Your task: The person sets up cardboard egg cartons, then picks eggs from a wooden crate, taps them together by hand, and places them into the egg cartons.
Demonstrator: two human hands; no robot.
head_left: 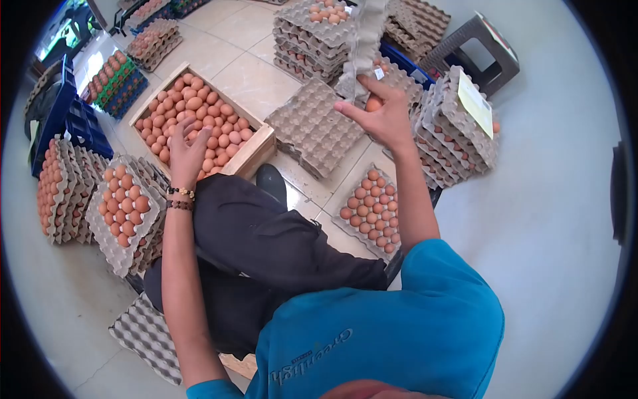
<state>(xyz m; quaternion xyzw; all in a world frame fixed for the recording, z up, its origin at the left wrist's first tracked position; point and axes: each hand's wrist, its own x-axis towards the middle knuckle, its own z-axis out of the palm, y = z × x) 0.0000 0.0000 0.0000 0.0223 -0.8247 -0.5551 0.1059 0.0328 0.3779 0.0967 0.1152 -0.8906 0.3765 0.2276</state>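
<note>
My left hand [187, 151], with bead bracelets on the wrist, reaches over the wooden crate [256, 147] full of loose brown eggs [194, 104]. Its fingers are spread and curved just above the eggs; no egg shows clearly in its grasp. My right hand [384, 113] is raised at the right, its thumb stretched away from the fingers. A brown egg [373, 104] shows between thumb and fingers, apparently held. A grey egg tray [365, 40] stands steeply on edge against the fingers; whether they grip it is unclear. Below lies a pile of eggless trays [316, 123].
A filled tray [369, 211] lies by my right knee. Stacks of filled trays stand at the left [123, 209], right [455, 133] and back [312, 40]. A grey plastic stool [475, 56] and blue crates [63, 113] are nearby. My boot [270, 185] is beside the wooden crate.
</note>
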